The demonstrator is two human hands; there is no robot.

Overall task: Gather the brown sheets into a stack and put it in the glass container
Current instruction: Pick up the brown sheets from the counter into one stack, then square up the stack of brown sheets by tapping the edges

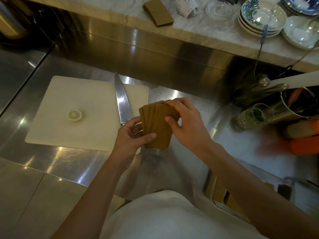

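Several brown sheets point(158, 125) are fanned out above the steel counter, held between both hands. My left hand point(133, 135) grips their lower left edge, thumb pressed on the front sheet. My right hand point(183, 118) pinches the top right corner of the fan. Another stack of brown sheets point(158, 12) lies on the marble shelf at the back. A rectangular glass container point(224, 195) sits at the lower right, partly hidden behind my right forearm, with something brown inside it.
A white cutting board point(57, 121) lies to the left with a lemon slice point(74, 115) and a large knife point(122, 100) on it. Stacked bowls point(262, 16) and glassware fill the back shelf. A glass point(250, 116), a metal utensil holder point(291, 104) and orange items stand at right.
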